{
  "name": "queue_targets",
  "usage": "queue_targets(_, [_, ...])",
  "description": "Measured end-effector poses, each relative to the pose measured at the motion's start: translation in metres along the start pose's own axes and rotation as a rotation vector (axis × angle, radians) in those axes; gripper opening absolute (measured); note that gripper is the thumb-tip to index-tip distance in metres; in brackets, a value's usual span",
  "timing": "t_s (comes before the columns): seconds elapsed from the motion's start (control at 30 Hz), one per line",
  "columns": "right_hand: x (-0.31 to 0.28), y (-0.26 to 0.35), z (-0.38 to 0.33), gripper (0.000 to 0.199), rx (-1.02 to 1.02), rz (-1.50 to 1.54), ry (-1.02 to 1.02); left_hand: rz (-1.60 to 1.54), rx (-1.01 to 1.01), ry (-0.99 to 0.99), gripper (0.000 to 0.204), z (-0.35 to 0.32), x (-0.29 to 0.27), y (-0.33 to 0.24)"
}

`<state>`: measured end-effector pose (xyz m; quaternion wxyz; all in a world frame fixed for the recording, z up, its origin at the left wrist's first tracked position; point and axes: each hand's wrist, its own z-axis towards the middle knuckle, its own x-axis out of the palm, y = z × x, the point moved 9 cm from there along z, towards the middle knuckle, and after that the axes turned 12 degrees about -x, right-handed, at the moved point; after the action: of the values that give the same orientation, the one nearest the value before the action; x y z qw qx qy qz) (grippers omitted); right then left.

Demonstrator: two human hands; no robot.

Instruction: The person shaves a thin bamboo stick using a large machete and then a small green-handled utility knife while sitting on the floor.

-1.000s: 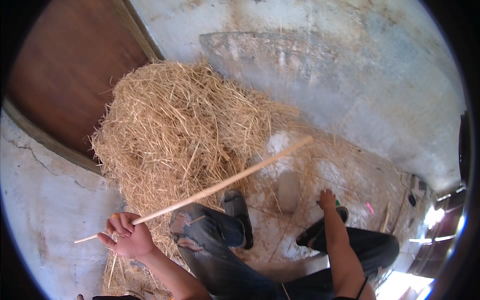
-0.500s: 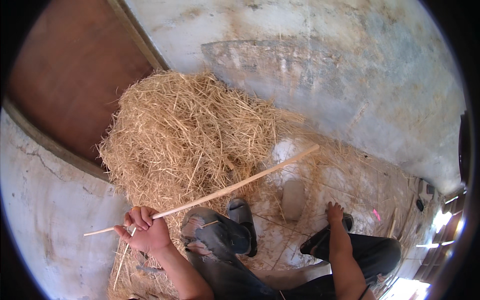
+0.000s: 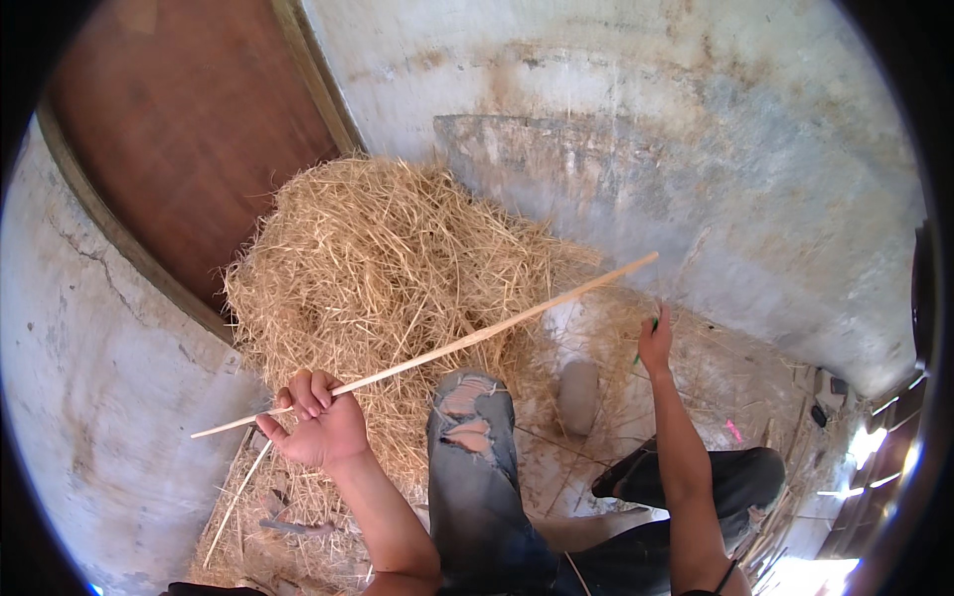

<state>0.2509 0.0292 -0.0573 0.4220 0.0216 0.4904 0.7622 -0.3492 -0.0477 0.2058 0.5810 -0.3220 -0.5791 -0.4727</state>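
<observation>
A long, thin strip of pale wood or bamboo [image 3: 477, 336] slants up to the right across the view, its far end wider than the near one. My left hand [image 3: 323, 422] is closed round it close to its thin left end, palm turned up. Out on the right, my right hand [image 3: 654, 343] is raised near the strip's far end without visibly touching it. It grips a slim tool with green on it; the tool's exact kind is too small to tell. Below my left hand another thin pale stick [image 3: 237, 505] leans down toward the floor.
A big heap of straw [image 3: 397, 268] fills the corner before a brown panel [image 3: 199, 129] and a stained wall [image 3: 755, 159]. My bent knee [image 3: 472, 407] is beneath the strip. A rounded block [image 3: 578, 397] and a curved grey tool [image 3: 288, 526] lie on the littered floor.
My right hand has risen from beside my foot on the floor to near the strip's far end and now holds the green tool. My left hand keeps hold of the strip.
</observation>
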Motion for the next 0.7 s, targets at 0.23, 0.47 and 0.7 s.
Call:
queue_targets(0.23, [-0.031,0.236,0.112,0.028,-0.141,0.619,-0.064,-0.071,0.07,0.018,0.045,-0.016,0.02,0.0])
queue_targets(0.47, [-0.019,0.394,0.039,0.044,0.121,0.995,0.481,0.042,-0.027,0.034,0.051,-0.057,0.015,0.05])
queue_targets(0.7, [-0.02,0.377,0.056,0.032,0.087,0.876,0.436,0.759,-0.933,-0.106,0.061,-0.17,-0.049,0.11])
